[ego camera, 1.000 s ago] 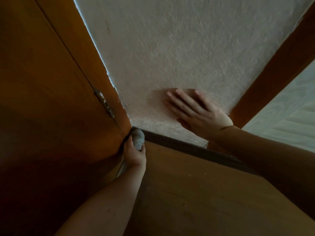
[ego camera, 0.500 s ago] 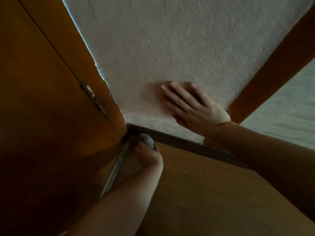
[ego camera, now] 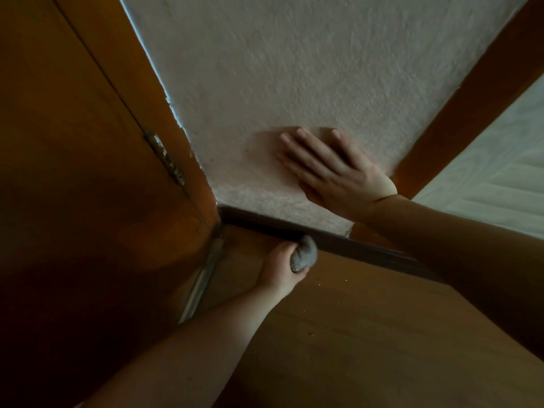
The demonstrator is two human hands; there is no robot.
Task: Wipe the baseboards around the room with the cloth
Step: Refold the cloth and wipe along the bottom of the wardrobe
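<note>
Wall: textured plaster, w/ wooden door at left and hinge near the corner. No change apart from a slight view shift.

Floor: wood, some specks near the wall, metal threshold strip running out from the corner.

Baseboard: dark strip along the wall foot, from the door corner off to the right, far end hidden behind the right forearm.

Right hand: flat on the wall, fingers straight and spread, holds nothing. Same spot as 1 s ago, so bracing only.

Left hand: grip curled tight round the cloth, balled up grey. 1 s ago it sat jammed in the door corner; 0.5 s ago just clear of it; now further right along the baseboard, cloth touching its lower edge where it meets the floor.

Meaning: corner end is done, stroke is running rightward. Approx a third of this visible run covered, rest of this run plus other walls left. Right forearm crosses over the strip ahead, so I expect it needs to shift soon.
</note>
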